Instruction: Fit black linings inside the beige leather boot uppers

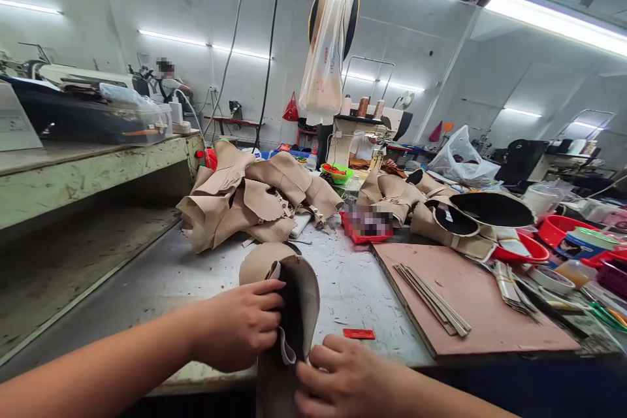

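Note:
A tan boot upper (289, 313) with a dark lining stands at the near edge of the worktable (161, 287). My left hand (240, 326) grips its left side, fingers curled into the dark opening. Lower down, my right hand (343, 379) pinches the upper's bottom edge with bent fingers. A small red tag (359, 334) lies on the table just right of the upper.
A heap of tan boot uppers (255, 202) lies behind, more at the right (441, 209). A brown board (470, 300) carries several thin strips (434, 297). Red bowls (558, 232) and tools crowd the right. A green shelf (93, 170) runs along the left. A person sits far back.

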A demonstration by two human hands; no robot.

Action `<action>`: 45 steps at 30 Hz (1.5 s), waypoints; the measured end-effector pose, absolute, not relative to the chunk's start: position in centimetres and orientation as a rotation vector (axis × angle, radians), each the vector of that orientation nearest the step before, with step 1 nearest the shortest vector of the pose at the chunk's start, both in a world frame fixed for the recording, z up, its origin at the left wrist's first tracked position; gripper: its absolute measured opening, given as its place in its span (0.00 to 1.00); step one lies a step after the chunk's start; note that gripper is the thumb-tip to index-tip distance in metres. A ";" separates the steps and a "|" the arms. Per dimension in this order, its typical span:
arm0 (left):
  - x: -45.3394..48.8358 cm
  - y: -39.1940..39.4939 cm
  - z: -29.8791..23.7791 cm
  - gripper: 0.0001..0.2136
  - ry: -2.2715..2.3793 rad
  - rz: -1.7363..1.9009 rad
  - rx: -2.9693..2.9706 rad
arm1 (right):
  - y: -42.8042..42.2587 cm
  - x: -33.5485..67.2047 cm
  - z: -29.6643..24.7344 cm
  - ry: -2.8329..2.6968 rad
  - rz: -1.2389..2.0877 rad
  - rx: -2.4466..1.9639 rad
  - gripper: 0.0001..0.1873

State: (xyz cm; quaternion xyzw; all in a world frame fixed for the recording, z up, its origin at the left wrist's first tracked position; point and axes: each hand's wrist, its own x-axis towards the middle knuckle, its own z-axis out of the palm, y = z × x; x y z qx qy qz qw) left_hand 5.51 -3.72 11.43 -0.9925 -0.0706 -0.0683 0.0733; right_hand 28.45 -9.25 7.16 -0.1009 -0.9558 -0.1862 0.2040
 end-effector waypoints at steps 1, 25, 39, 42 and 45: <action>5.6 -3.8 11.7 0.11 -0.220 -0.155 -2.958 | -9.1 28.5 6.4 -2.632 -0.525 -0.251 0.05; 6.7 -8.2 11.7 0.16 -0.402 -1.087 -2.541 | -11.0 26.6 12.7 -2.125 -0.347 -0.324 0.19; 7.5 -8.3 10.0 0.14 -0.640 -1.213 -2.400 | -10.7 26.6 12.4 -2.201 -0.359 -0.521 0.23; 6.8 -8.5 9.8 0.13 -0.584 -1.224 -2.329 | -10.8 26.7 12.7 -2.272 -0.333 -0.557 0.23; 6.1 -8.8 9.4 0.03 -0.727 -1.329 -2.247 | -10.8 26.7 13.1 -2.319 -0.298 -0.561 0.21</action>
